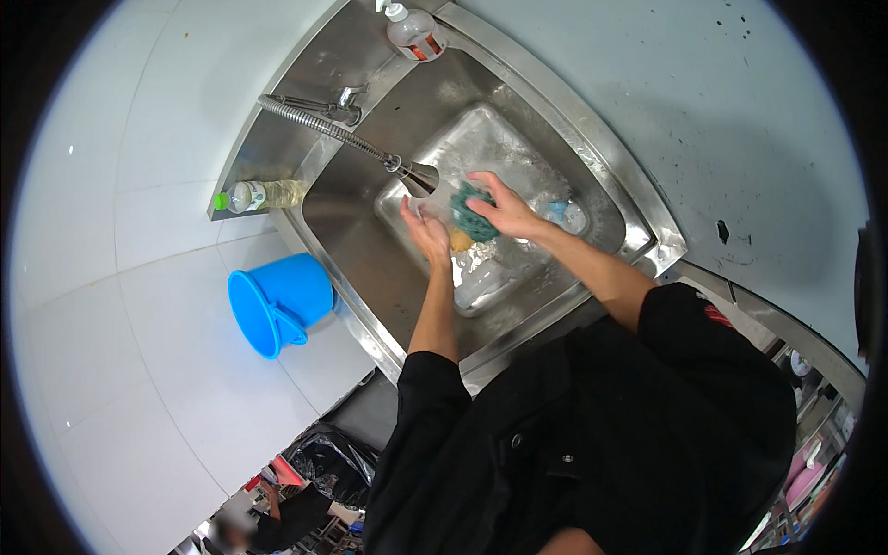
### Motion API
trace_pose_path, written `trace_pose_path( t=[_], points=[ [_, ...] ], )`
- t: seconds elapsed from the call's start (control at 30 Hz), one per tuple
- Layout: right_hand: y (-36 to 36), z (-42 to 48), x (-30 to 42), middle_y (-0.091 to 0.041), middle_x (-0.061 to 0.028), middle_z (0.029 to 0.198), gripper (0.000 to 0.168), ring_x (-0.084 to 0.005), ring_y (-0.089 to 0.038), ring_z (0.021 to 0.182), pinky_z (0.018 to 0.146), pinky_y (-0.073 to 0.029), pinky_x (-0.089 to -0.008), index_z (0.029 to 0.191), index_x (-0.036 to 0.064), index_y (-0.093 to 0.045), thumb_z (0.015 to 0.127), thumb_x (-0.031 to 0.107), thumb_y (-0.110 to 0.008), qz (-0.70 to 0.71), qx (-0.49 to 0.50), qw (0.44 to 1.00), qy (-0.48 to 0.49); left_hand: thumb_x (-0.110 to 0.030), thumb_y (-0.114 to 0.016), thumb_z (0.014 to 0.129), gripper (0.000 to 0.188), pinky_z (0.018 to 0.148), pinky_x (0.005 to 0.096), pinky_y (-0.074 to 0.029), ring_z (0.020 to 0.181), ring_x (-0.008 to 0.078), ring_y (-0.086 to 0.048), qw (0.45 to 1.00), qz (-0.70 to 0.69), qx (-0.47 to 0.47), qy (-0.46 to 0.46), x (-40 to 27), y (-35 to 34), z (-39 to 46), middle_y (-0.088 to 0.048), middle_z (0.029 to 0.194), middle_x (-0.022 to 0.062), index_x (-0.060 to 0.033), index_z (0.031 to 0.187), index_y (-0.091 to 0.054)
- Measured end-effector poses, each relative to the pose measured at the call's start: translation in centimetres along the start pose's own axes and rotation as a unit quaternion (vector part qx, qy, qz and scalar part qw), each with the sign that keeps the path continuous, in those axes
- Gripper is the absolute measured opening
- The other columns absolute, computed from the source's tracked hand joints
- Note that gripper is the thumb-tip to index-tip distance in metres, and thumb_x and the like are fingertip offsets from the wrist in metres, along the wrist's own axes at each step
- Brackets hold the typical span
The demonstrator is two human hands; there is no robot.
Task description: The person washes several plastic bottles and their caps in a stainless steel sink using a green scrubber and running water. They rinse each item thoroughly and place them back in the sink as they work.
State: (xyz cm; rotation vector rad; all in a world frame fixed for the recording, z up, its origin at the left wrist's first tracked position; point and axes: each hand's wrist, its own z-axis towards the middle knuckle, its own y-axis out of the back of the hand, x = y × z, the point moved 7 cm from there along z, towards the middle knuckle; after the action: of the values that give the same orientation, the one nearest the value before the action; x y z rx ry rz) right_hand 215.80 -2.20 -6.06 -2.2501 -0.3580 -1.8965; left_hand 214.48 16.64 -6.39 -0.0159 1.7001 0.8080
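My right hand [510, 211] grips a dark green scouring pad [475, 216] over the sink. Close to it, my left hand [431, 234] is raised with the palm turned up, just below the faucet's spray head [422, 180]. A pale, see-through blur lies between the two hands; whether it is water or a clear object in the left hand, I cannot tell. A yellow sponge-like piece [460, 241] shows under the green pad. Beneath both hands, a metal tray [479, 132] with water in it rests in the stainless steel sink [374, 243]. A small light-blue item [557, 208] lies in the tray.
A coiled faucet hose [326, 126] arches over the sink from the left. On the ledge are a pump bottle [416, 33] and a lying bottle with green cap [267, 195]. A blue bucket [291, 298] is left of the sink. Another person [295, 517] is at lower left.
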Motion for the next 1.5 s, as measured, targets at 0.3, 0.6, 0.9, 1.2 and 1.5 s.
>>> trace_pose_path(
  t=[0.3,0.6,0.9,1.2,1.5],
  points=[
    [-4.3,2.8,-9.3,-0.050,-0.0241,0.119,0.041,-0.0405,-0.052,0.106,0.094,-0.042,-0.0423,0.105,0.001,-0.057,0.075,0.025,-0.072,0.079,-0.281,0.946,-0.140,0.001,-0.035,0.085,0.052,0.098,0.0374,-0.039,0.113,0.0296,-0.050,0.985,-0.167,-0.043,-0.012,-3.3,-3.9,-3.7,-0.047,0.127,0.0181,-0.0005,0.137,-0.034],
    [-1.5,2.2,-3.8,-0.060,-0.0287,0.110,0.041,-0.0396,-0.058,0.107,0.092,-0.046,-0.0417,0.106,-0.003,-0.063,0.074,0.022,-0.069,-0.171,-0.035,0.960,-0.221,0.000,-0.037,0.080,0.050,0.083,0.0336,-0.048,0.090,0.0247,-0.061,0.982,-0.106,0.156,0.030,3.2,-1.4,0.3,-0.064,0.103,0.0157,0.0062,0.129,-0.048],
    [-1.0,1.2,-5.7,-0.066,-0.0253,0.097,0.036,-0.0380,-0.063,0.098,0.091,-0.048,-0.0381,0.096,-0.002,-0.067,0.071,0.023,-0.073,-0.076,-0.146,0.959,-0.233,-0.004,-0.044,0.082,0.051,0.086,0.0320,-0.047,0.095,0.0289,-0.063,0.976,-0.033,0.197,0.081,0.8,-2.8,-1.5,-0.066,0.107,0.0165,0.0032,0.133,-0.046],
    [-4.2,0.5,-8.8,-0.060,-0.0297,0.110,0.043,-0.0369,-0.059,0.107,0.093,-0.046,-0.0405,0.109,-0.007,-0.059,0.075,0.019,-0.061,0.056,-0.147,0.946,-0.284,0.001,-0.044,0.075,0.057,0.088,0.0333,-0.047,0.100,0.0287,-0.063,0.992,0.017,0.123,0.021,0.1,-1.4,-2.7,-0.065,0.106,0.0205,-0.0023,0.132,-0.048],
    [-5.5,-0.9,-9.2,-0.064,-0.0074,0.083,0.026,-0.0167,-0.063,0.076,0.056,-0.048,-0.0305,0.101,0.005,-0.060,0.085,0.025,-0.063,0.128,-0.111,0.928,-0.332,-0.002,-0.050,0.069,0.070,0.092,0.0419,-0.047,0.103,0.0382,-0.060,0.983,0.012,0.177,0.041,0.9,-1.4,-2.6,-0.058,0.120,0.0247,-0.0115,0.138,-0.043]
  ],
)
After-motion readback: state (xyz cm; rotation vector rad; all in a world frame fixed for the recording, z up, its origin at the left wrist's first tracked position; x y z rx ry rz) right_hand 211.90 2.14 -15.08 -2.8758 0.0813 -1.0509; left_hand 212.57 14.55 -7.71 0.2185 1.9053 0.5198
